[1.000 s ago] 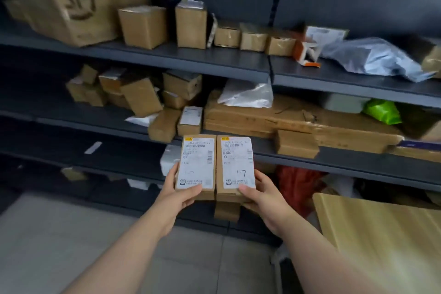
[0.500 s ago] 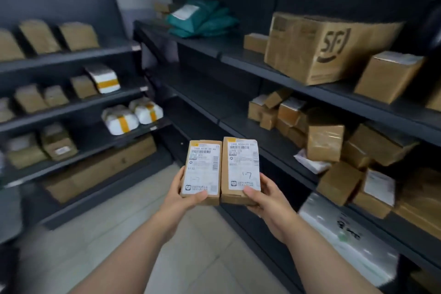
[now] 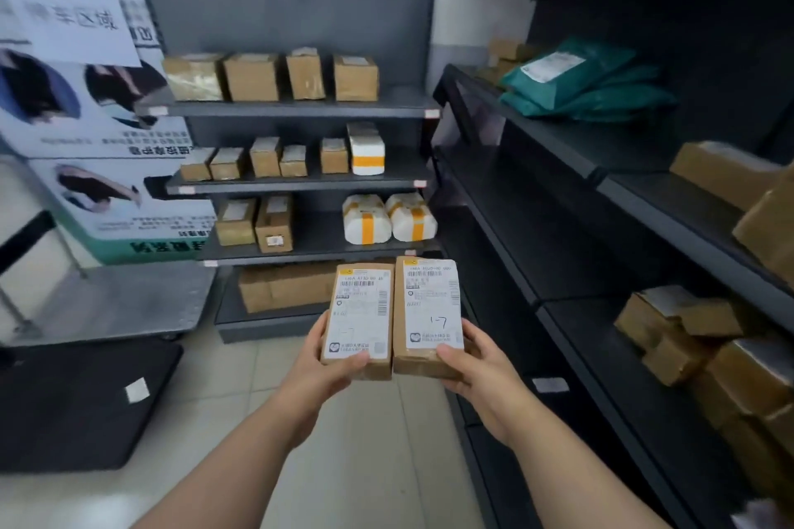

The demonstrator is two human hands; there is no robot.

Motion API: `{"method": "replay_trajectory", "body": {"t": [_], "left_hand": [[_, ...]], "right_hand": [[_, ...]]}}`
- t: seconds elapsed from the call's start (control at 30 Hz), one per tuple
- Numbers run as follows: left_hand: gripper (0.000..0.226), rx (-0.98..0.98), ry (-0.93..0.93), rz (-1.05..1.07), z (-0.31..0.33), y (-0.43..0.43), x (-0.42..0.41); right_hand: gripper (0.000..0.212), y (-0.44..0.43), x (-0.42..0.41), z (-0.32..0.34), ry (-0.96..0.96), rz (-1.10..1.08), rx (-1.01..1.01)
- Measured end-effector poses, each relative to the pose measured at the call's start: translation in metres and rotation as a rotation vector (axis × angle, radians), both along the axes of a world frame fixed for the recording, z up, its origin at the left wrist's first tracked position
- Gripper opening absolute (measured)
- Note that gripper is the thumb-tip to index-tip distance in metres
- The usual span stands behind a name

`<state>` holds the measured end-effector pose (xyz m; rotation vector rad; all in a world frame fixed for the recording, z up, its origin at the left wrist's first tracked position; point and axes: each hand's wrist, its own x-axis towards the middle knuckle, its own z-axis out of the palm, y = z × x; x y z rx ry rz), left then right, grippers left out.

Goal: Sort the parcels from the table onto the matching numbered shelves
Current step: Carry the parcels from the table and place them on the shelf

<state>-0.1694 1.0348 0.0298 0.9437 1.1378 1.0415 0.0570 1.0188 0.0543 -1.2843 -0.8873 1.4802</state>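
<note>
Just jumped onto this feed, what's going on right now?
A person stands in an aisle between dark shelves, holding two small brown parcels side by side with their labels facing up. The left hand grips the left parcel and the right hand grips the right parcel, which has "1-7" handwritten on its label. Neither is on a shelf yet. The shelf unit ahead already holds rows of small boxes.

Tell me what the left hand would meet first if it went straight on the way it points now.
Holding its parcel, the left hand points across open floor toward the far shelf unit. It would probably meet its bottom shelf first, by the big flat carton. Depth is unclear.
</note>
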Motion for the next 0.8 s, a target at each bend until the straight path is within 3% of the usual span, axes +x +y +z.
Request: {"method": "replay_trajectory", "body": {"t": [0.4,0.63,0.8], "left_hand": [[0.09,-0.045,-0.025,0.179,-0.027,0.05,0.008],[0.081,-0.079,-0.081,0.21,-0.042,0.121,-0.011],[0.092,-0.084,-0.094,0.149,-0.045,0.202,-0.031]], "right_hand": [[0.058,0.098,0.003,-0.027,0.018,0.182,-0.064],[0.052,0.169,-0.019,-0.038,0.014,0.152,-0.095],[0.051,0.234,-0.033,-0.037,0.004,0.079,-0.101]]}}
